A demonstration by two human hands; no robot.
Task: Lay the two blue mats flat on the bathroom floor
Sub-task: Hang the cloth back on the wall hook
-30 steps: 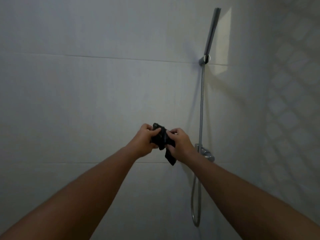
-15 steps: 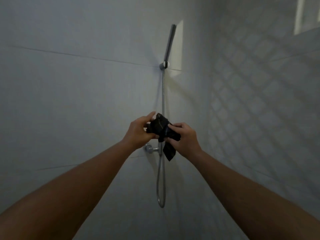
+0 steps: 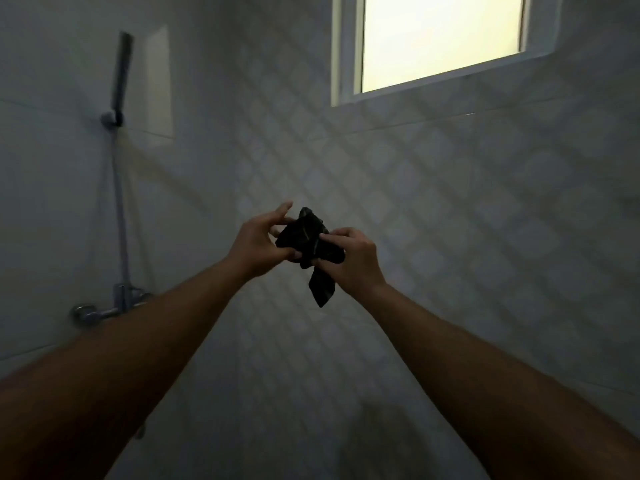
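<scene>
I hold a small crumpled dark cloth (image 3: 308,237) out in front of me at chest height, both arms stretched forward. My left hand (image 3: 258,242) grips its left side with the index finger raised. My right hand (image 3: 349,261) pinches its right side, and a loose end of the cloth hangs down below my right palm. No blue mat and no floor are in view; the dim light hides the cloth's true colour.
A handheld shower head (image 3: 121,74) hangs on its rail on the left wall, with the mixer tap (image 3: 110,306) lower down. A bright frosted window (image 3: 443,39) sits high on the patterned tiled wall ahead.
The view has swung to the right: the shower rail slid from centre to the far left and the window came into sight. My hands kept hold of the cloth.
</scene>
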